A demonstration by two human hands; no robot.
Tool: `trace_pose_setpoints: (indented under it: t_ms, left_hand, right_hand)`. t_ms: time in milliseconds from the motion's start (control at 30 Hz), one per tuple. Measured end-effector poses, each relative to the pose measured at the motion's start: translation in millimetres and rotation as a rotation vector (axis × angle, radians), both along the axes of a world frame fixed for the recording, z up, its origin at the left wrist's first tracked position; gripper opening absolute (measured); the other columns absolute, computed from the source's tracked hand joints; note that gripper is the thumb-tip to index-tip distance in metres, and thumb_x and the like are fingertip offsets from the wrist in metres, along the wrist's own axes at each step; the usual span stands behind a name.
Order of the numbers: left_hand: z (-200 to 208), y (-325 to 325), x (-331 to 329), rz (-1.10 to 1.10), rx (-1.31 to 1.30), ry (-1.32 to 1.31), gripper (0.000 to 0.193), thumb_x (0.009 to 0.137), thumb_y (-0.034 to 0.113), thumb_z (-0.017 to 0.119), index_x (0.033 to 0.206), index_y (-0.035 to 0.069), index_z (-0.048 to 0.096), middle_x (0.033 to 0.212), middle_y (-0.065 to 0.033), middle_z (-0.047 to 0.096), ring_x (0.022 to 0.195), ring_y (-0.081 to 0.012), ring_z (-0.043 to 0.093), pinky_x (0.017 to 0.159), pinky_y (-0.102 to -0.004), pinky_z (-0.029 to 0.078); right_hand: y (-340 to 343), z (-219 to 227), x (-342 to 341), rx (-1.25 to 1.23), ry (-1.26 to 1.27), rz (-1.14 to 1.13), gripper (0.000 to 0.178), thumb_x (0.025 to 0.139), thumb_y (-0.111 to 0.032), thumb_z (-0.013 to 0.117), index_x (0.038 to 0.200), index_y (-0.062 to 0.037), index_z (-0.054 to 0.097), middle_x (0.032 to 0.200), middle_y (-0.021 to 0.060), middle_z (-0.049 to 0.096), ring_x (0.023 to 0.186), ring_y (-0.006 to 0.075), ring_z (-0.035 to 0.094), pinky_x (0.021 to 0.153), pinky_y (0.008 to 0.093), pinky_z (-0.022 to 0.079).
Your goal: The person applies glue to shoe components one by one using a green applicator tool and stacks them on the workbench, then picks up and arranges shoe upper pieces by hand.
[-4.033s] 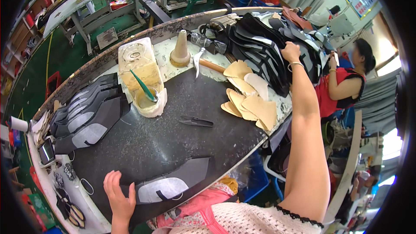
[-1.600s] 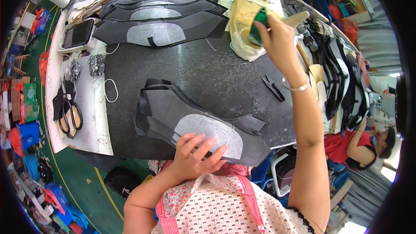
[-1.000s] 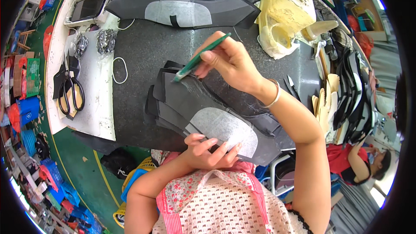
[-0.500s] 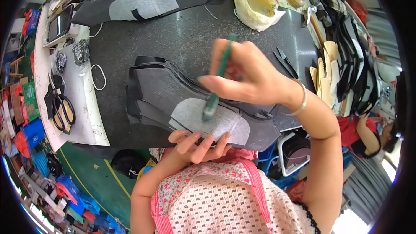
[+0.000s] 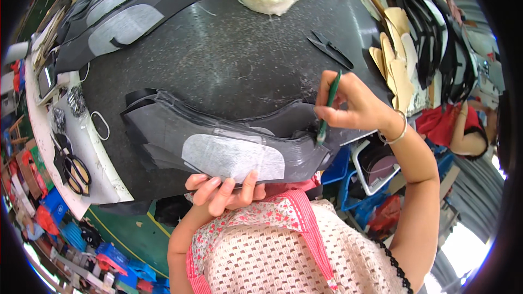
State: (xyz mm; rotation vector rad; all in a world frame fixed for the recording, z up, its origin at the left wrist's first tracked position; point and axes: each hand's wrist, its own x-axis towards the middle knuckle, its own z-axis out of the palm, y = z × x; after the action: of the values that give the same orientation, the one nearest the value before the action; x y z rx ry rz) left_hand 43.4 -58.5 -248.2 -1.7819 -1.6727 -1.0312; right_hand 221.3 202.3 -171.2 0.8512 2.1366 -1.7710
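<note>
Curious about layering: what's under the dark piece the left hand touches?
More dark pieces show along its upper and left edges, on the black tabletop. Their middles are covered; I can't count them.

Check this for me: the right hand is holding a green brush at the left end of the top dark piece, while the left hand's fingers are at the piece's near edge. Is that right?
Not quite: the head view shows the green brush at the right end of the top dark piece, not the left. The right hand does hold it, and the left hand has its fingers at the near edge.
</note>
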Motion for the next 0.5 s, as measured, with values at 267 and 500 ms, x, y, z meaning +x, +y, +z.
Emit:
trace_pose_setpoints:
  t_ms: [267,500]
  left_hand:
    - [-4,5,-1,-0.013,0.039,-0.013,0.025,0.084,0.047,0.053,0.094,0.026,0.063,0.113,-0.0041,0.038,0.11,-0.0229,0.034,0.097,-0.0421,0.032]
    - [4,0,-4,-0.017,-0.019,0.013,0.024,0.085,0.048,0.054,0.094,0.028,0.063,0.112,-0.0047,0.033,0.107,-0.022,0.032,0.095,-0.0397,0.032]
  right_hand:
    - [-41,-20,-31,-0.454,0.512,-0.45,0.018,0.097,-0.015,0.055,0.093,-0.0046,0.04,0.089,0.019,0.065,0.068,0.0178,0.067,0.052,0.0259,0.056]
    - [-49,-14,-113,-0.292,0.562,-0.396,0.028,0.091,-0.019,0.068,0.087,-0.002,0.046,0.069,0.0083,0.067,0.06,0.0107,0.066,0.053,0.0238,0.055]
